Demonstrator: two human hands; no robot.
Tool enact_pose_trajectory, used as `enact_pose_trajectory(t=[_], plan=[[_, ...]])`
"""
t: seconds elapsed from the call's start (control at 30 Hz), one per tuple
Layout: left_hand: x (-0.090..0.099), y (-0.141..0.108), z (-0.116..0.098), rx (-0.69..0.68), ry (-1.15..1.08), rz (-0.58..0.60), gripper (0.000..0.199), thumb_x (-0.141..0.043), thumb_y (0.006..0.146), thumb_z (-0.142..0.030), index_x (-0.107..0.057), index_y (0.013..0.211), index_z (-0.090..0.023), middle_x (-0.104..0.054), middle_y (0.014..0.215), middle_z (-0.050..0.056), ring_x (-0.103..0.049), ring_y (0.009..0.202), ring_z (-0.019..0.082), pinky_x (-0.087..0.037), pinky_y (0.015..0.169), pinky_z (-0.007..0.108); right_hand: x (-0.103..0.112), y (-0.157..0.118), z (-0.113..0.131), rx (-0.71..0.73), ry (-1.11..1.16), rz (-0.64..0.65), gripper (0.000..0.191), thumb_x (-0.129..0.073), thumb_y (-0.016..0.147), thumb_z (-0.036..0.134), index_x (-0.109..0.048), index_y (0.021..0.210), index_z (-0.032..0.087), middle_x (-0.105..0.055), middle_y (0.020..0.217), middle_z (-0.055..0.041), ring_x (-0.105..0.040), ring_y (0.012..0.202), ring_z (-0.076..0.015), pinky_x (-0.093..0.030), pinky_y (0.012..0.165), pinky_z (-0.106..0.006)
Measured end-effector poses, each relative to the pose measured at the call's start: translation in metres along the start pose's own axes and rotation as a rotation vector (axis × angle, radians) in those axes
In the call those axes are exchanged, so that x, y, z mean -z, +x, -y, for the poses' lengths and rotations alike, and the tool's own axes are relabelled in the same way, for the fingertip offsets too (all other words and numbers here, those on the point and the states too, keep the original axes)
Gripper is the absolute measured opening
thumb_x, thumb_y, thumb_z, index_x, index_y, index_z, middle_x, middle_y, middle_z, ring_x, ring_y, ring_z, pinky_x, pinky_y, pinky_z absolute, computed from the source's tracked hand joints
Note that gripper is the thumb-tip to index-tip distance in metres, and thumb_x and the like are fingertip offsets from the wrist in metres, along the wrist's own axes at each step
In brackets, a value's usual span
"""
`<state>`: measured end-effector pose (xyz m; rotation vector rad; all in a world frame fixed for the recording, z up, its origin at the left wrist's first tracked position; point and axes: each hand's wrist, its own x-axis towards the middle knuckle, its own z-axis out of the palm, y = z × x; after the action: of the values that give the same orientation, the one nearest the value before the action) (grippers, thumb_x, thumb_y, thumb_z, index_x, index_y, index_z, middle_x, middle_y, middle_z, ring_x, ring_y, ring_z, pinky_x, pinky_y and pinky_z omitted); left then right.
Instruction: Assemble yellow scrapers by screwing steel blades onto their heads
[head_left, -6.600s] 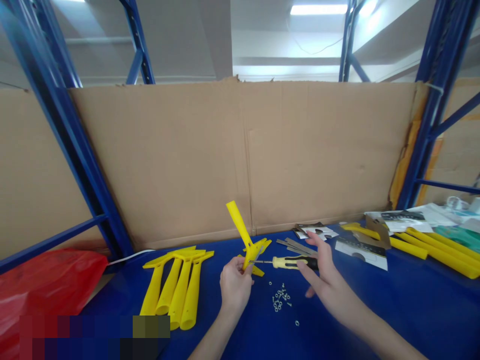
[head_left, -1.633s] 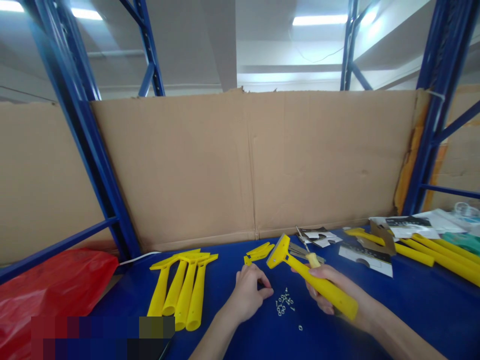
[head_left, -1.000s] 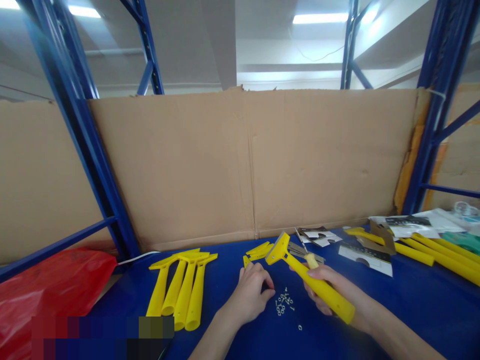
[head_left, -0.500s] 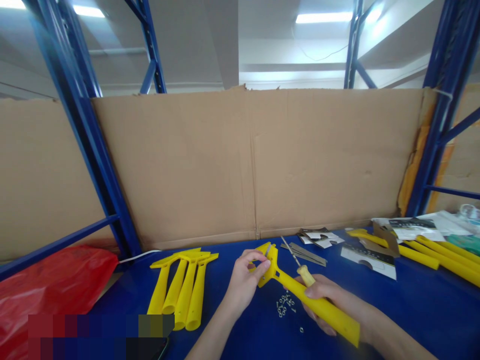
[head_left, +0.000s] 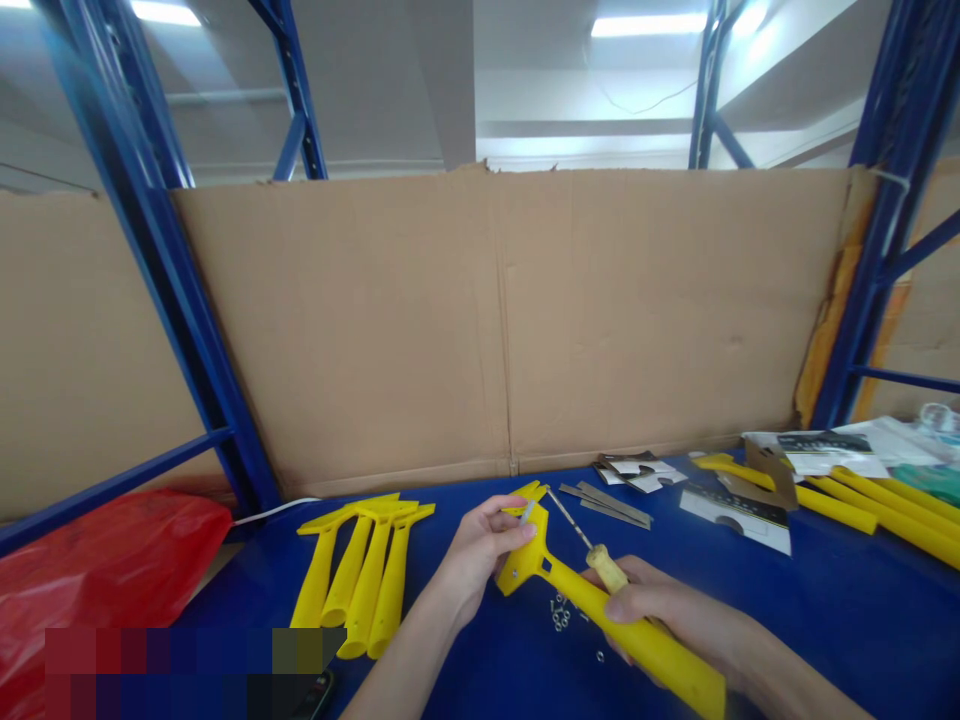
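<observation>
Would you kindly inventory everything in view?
scraper: one, yellow, centre
screwdriver: one, cream, beside scraper
nuts and screws: several, silver, beside scraper
metal strips: several, grey, beyond screwdriver
tool handles: four, yellow, left
plastic pieces: several, yellow, right and centre
cards: several, black-and-white, right
bag: one, red, left
table: one, blue, below
cardboard sheets: several, brown, behind
posts: several, blue, behind
lights: several, white, above
left hand: one, at scraper's head
right hand: one, holding scraper and screwdriver

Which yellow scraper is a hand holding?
The one near the middle, angled across, its handle gripped by the right hand. That sets it apart from the four yellow scrapers lying bunched on the left.
</observation>
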<state>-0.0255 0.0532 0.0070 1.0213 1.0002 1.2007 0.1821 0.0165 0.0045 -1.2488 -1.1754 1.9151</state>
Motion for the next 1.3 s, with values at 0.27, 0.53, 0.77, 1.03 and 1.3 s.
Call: enact_pose_trajectory(t=[0.27, 0.53, 0.77, 1.03, 1.3], plan=[[-0.002, -0.003, -0.001, 0.015, -0.111, 0.007, 0.045, -0.085, 0.045, -0.021, -0.067, 0.087, -0.017, -0.062, 0.059, -0.005, -0.06, 0.059, 0.011, -0.044, 0.061, 0.021, 0.006, 0.005, -0.003, 0.027, 0.05, 0.063, 0.064, -0.063, 0.055, 0.026, -0.046, 0.115, 0.015, -0.064, 0.061, -0.0006, -0.059, 0.048, -0.013, -0.038, 0.04, -0.018], [-0.008, 0.002, 0.01, -0.284, 0.165, -0.17, 0.02, -0.079, 0.057, -0.03, -0.076, 0.071, -0.015, -0.074, 0.072, 0.007, -0.067, 0.067, 0.021, -0.052, 0.065, 0.031, 0.004, 0.009, -0.005, 0.071, 0.167, 0.175, 0.055, -0.058, 0.066, 0.033, -0.049, 0.116, 0.012, -0.059, 0.05, 0.0013, -0.047, 0.033, -0.0089, -0.029, 0.031, -0.016], [-0.001, -0.012, 0.015, -0.753, 0.789, -0.013, 0.038, -0.049, 0.08, -0.014, -0.067, 0.113, -0.021, -0.063, 0.122, 0.009, -0.058, 0.113, 0.023, -0.046, 0.098, 0.034, 0.006, 0.01, -0.005, 0.112, 0.286, 0.254, 0.046, -0.055, 0.073, 0.031, -0.058, 0.112, 0.009, -0.059, 0.05, 0.0005, -0.043, 0.029, -0.0066, -0.03, 0.03, -0.016], [0.01, -0.012, 0.018, -0.783, 1.293, 0.039, 0.053, -0.041, 0.083, -0.011, -0.048, 0.134, -0.024, -0.047, 0.141, 0.007, -0.051, 0.123, 0.023, -0.043, 0.102, 0.038, 0.011, 0.011, -0.006, 0.077, 0.321, 0.335, 0.044, -0.053, 0.076, 0.033, -0.061, 0.114, 0.011, -0.058, 0.052, 0.0012, -0.042, 0.03, -0.0056, -0.027, 0.031, -0.017], [0.008, -0.004, 0.027, -0.665, 1.184, -0.061, 0.052, -0.034, 0.08, -0.003, -0.051, 0.126, -0.02, -0.061, 0.125, 0.01, -0.058, 0.113, 0.023, -0.047, 0.096, 0.038, 0.003, 0.011, 0.007, 0.289, -0.167, -0.152, 0.045, -0.035, 0.086, 0.055, -0.057, 0.073, 0.017, -0.052, 0.055, 0.0025, -0.041, 0.035, -0.0071, -0.033, 0.037, -0.021]])
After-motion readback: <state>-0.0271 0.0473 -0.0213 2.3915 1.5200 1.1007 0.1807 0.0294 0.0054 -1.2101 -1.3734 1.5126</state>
